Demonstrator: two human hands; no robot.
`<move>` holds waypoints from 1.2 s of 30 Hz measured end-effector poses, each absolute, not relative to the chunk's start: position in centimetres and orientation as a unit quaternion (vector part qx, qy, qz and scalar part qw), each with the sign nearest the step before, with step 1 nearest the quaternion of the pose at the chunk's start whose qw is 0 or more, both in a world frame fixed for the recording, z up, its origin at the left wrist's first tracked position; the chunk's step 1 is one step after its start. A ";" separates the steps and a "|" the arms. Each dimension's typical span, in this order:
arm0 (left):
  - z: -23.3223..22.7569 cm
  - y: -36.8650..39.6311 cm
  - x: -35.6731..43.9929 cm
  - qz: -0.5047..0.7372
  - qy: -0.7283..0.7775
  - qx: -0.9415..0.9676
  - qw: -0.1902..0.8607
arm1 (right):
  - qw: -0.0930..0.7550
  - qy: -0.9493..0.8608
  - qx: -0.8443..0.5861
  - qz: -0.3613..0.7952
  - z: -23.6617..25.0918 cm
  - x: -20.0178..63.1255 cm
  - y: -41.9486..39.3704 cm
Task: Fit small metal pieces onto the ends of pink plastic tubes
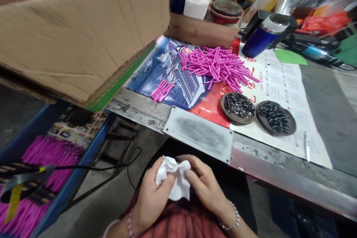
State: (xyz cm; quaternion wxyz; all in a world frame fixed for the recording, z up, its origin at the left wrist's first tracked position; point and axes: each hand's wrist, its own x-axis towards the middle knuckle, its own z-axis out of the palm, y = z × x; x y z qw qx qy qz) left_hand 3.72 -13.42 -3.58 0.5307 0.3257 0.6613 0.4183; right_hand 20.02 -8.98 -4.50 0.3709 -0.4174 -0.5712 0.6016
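Over my lap, just below the table's front edge, a crumpled white tissue [178, 189] is held between both hands. My left hand [153, 192] grips its left side, the thumb pressed on it. On the other side my right hand [205, 180] has its bent fingers closed on the tissue too. Nearest to them on the table lies a pale metal plate [199, 133] with a dark smudged middle. Beyond it are a loose pile of pink strips [219, 65] and a smaller pink bundle [162, 90].
A large cardboard box [92, 37] stands at the left. Two round dishes [238, 121] hold small dark metal parts. Behind them is a blue tumbler [259, 41]; a pen [307, 147] lies at the right. Below left, a blue bin [83, 167] contains more pink pieces, with a black cable [111, 166] across.
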 end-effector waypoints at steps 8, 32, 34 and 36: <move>-4.3 -13.7 4.4 0.425 0.623 0.323 0.571 | 0.363 -0.615 -0.423 0.558 -4.7 19.7 -9.1; -0.3 -11.6 3.9 0.442 0.612 0.318 0.573 | 0.468 -0.300 -0.380 0.739 -2.9 19.6 -6.8; -0.3 -11.5 3.8 0.461 0.609 0.302 0.570 | 0.467 -0.282 -0.364 0.755 -2.8 20.1 -6.5; -0.4 -11.3 3.5 0.493 0.597 0.278 0.569 | 0.472 -0.234 -0.327 0.785 -2.6 20.9 -6.0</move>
